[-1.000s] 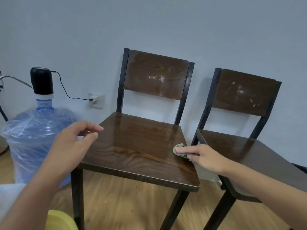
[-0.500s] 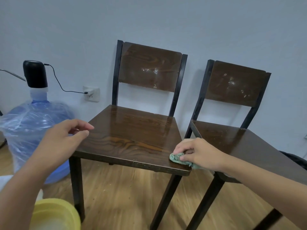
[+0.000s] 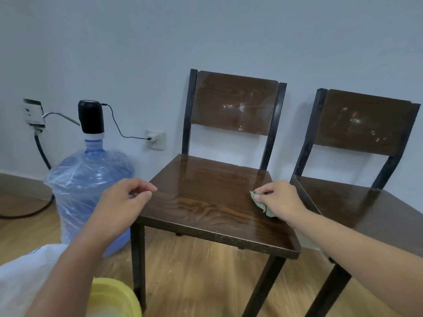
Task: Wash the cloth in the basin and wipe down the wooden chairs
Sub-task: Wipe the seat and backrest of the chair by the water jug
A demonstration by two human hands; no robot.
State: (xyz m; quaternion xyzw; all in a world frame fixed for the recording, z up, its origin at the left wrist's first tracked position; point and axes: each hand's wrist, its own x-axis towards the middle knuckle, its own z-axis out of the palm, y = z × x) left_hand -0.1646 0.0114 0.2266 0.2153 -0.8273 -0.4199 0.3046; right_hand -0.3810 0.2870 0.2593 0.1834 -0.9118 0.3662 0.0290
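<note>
Since half a second ago, the green cloth point(image 3: 259, 203) has been drawn back from the front corner of the left chair's seat point(image 3: 206, 197) to a spot farther in along its right edge, and the view has swung so that the chairs sit farther right. The cloth is pinched and pressed flat on the seat by the right hand point(image 3: 278, 200), fingers curled over it. The left hand point(image 3: 123, 202) hovers empty and loosely open at the seat's left edge.

White smears remain on both backrests, left point(image 3: 234, 104) and right point(image 3: 364, 122), and could be missed if only the seats are wiped. A wet sheen on the seat suggests streaks may dry in. The yellow basin point(image 3: 114, 298) stands on the floor by the front leg and could be kicked.
</note>
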